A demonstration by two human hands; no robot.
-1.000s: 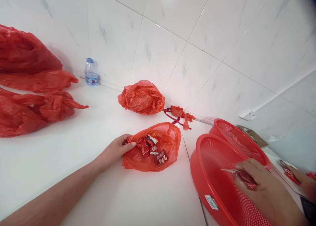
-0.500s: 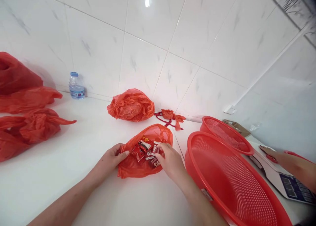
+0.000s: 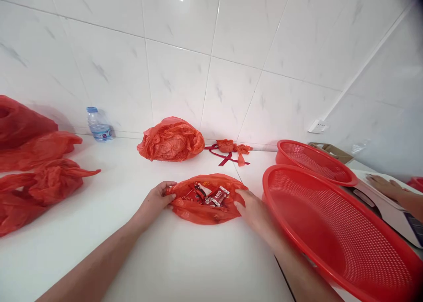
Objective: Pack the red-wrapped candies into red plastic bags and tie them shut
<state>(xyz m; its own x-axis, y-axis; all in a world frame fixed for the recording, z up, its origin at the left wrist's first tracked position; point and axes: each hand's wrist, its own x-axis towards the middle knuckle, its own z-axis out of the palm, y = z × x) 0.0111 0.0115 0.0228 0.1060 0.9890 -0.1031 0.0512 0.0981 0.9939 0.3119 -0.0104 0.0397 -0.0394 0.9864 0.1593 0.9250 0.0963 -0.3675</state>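
A red plastic bag [image 3: 205, 216] lies with its mouth spread wide on the white table. Inside it are several small wrapped candies [image 3: 218, 196] in red, white and dark packaging. My left hand [image 3: 157, 201] pinches the bag's left edge between thumb and fingers. At the opposite end, my right hand [image 3: 253, 209] grips the right edge of the bag, its thumb inside the opening. Just behind stands a bunched red plastic bag [image 3: 171, 140], its contents hidden.
Two red mesh baskets, a large one [image 3: 307, 231] and another behind it [image 3: 313, 161], stand at right. Beyond them another person's hand [image 3: 385, 186] rests on a white scale [image 3: 390, 216]. Tied red bags [image 3: 49, 183] and a water bottle [image 3: 100, 126] are left; dark red ribbon [image 3: 226, 160] lies near the wall.
My right hand has left the candies and taken hold of the bag's right edge. The bag's mouth is now stretched wider sideways. The view has shifted; the other person's hand has moved.
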